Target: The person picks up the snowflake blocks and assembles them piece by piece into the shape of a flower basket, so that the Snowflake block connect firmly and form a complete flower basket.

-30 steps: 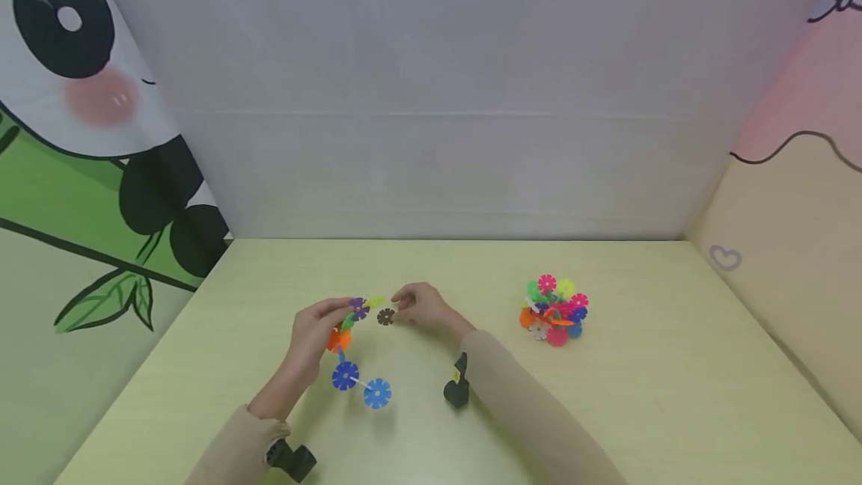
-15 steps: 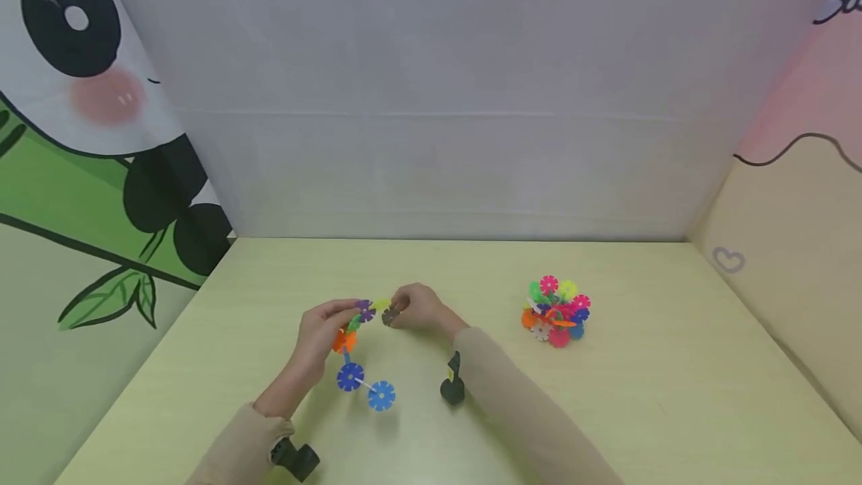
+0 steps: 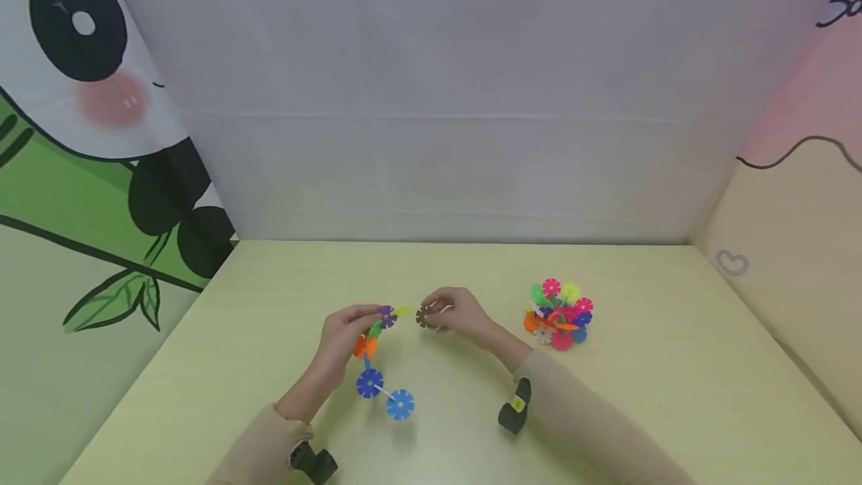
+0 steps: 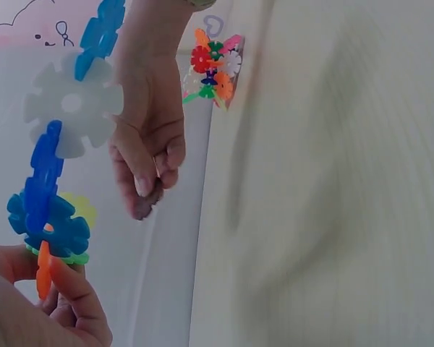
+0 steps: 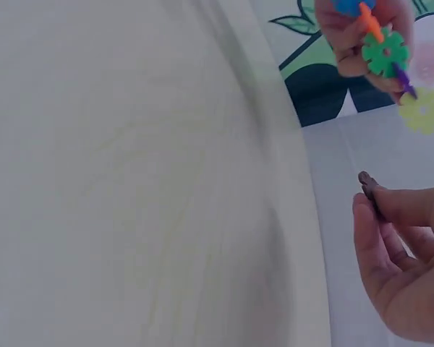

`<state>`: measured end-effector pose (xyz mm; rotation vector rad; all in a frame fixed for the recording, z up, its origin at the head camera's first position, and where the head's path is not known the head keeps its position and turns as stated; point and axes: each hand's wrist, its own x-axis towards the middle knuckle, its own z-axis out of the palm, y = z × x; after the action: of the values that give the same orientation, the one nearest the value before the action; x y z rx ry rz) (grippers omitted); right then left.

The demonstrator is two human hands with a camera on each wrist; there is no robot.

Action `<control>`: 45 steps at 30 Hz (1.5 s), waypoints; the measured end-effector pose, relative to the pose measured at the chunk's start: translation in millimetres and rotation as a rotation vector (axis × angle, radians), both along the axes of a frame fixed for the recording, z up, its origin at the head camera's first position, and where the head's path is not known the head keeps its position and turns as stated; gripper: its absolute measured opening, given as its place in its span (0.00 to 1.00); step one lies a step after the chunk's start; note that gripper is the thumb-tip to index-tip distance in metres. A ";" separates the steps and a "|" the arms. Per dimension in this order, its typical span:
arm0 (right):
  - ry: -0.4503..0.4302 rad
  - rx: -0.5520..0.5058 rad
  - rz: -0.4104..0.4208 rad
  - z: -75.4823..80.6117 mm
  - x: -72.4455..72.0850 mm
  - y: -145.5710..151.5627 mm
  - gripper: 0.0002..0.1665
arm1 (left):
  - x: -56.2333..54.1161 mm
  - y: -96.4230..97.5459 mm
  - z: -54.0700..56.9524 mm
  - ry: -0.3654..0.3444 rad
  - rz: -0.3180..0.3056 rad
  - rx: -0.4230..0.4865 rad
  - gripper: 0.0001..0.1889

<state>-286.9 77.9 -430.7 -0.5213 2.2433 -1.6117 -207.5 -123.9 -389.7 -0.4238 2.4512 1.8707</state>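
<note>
My left hand (image 3: 342, 341) pinches a curved chain of notched plastic discs near its upper end. Along the chain come a yellow disc (image 3: 402, 311), a purple disc (image 3: 387, 316), green, an orange disc (image 3: 366, 347), blue ones, a white disc (image 4: 72, 103) and a light blue disc (image 3: 400, 404) at the lower end. Between thumb and fingers my right hand (image 3: 461, 315) pinches a single brown disc (image 3: 422, 316). A small gap separates the brown disc from the chain's yellow end. In the right wrist view the brown disc (image 5: 372, 195) appears edge-on.
A cluster of joined colourful discs (image 3: 559, 316) stands on the pale wooden table (image 3: 646, 365) to the right of my hands. A white sheet (image 3: 471, 111) hangs behind the table's back edge. Printed side walls (image 3: 795, 260) flank it.
The brown disc met the yellow end half a second ago; my right hand has since drawn it away to the right. My left hand and the chain have shifted slightly right in view.
</note>
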 end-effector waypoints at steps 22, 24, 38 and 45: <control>-0.111 -0.237 -0.202 21.4 48.7 48.7 0.18 | -0.7 42.6 -11.8 0.034 -0.087 0.064 0.14; -0.103 -0.231 -0.203 20.7 49.1 49.4 0.18 | -0.6 43.9 -11.8 0.038 -0.091 0.067 0.14; -0.050 -0.150 -0.169 26.0 45.6 56.5 0.16 | -2.9 56.1 -12.3 0.125 -0.132 0.027 0.11; -0.056 -0.137 -0.153 29.0 44.3 59.4 0.16 | -2.4 62.5 -12.3 0.151 -0.133 0.026 0.10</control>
<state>-242.6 137.4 -401.7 -0.3404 2.1892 -1.8410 -209.9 -61.4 -401.9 -0.1182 2.4732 1.9441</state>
